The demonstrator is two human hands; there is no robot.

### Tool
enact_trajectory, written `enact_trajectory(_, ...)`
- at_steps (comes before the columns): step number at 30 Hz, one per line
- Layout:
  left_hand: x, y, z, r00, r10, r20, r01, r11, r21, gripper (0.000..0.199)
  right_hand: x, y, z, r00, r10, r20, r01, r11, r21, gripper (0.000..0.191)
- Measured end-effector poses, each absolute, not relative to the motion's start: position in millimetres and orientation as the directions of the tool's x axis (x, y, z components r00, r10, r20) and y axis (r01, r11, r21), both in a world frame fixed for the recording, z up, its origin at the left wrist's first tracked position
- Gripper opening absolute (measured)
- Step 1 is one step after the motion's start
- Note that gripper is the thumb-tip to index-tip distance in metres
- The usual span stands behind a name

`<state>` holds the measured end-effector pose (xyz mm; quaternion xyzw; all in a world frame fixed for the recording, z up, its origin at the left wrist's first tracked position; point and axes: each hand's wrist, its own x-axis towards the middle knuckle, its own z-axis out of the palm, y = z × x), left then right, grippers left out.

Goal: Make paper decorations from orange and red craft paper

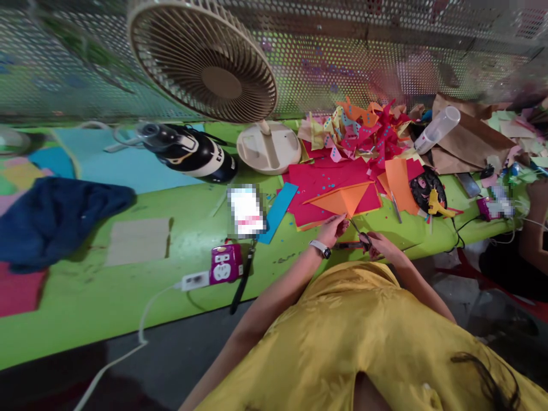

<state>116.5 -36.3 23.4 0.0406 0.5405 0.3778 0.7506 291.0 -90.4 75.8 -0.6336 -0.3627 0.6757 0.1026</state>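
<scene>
My left hand (333, 229), with a pale watch on its wrist, pinches the near edge of a folded orange paper (339, 200). In my right hand (381, 246) is a pair of scissors (365, 240), the fingers closed round its handles. The scissors' blades point up and left to the near edge of the orange paper, beside my left fingers. How far apart the blades are is too small to tell. Red paper sheets (314, 178) lie flat under the orange paper. A dark, narrow object (347, 245) rests between my hands near the table edge.
A fan (220, 83), black bottle (192, 154) and heap of paper scraps (363, 128) stand along the mesh wall. Right lie orange strips (400, 180), a yellow glue gun (436, 202) and cords. Left are a blue paper strip (279, 212), purple socket block (225, 264) and dark cloth (55, 217).
</scene>
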Motion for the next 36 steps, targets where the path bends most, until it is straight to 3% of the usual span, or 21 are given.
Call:
enact_trajectory(18,117.5,-41.0,17.0,0.124,0.676,-0.726,-0.483,0.68,0.551,0.038,280.4,-90.3,71.1,-0.142,0.701,-0.699,0.204,-0.67,-0.714,0.057)
enact_trajectory(36,123.2,-42.3,14.2,0.083,0.683,-0.725,-0.467,0.67,0.577,0.035,279.2,-91.9,46.9,-0.122,0.742,-0.659,0.244,-0.621,-0.745,0.054)
